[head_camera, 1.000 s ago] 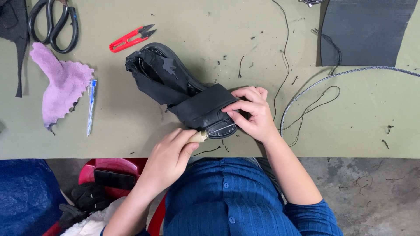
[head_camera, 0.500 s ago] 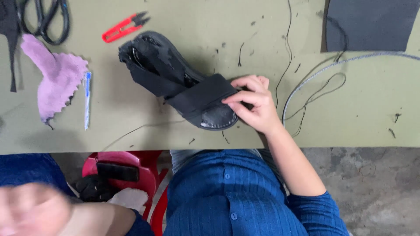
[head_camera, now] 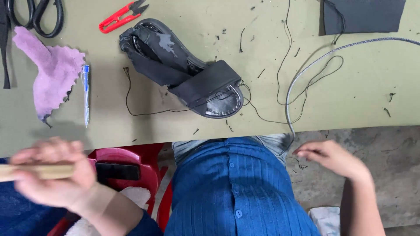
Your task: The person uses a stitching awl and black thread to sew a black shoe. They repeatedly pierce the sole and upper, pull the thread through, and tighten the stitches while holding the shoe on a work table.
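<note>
Gripping wooden handle (head_camera: 37,171), left hand (head_camera: 54,175)

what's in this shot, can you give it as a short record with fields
left hand: blurred, closed around a pale wooden handle, below the table edge
right hand: off the table, holding nothing that shows
sandal: black, lying free on the green table, thread trailing from it
left of sandal: purple cloth scrap, blue pen
top edge: red snips, black scissors, dark fabric piece
</note>
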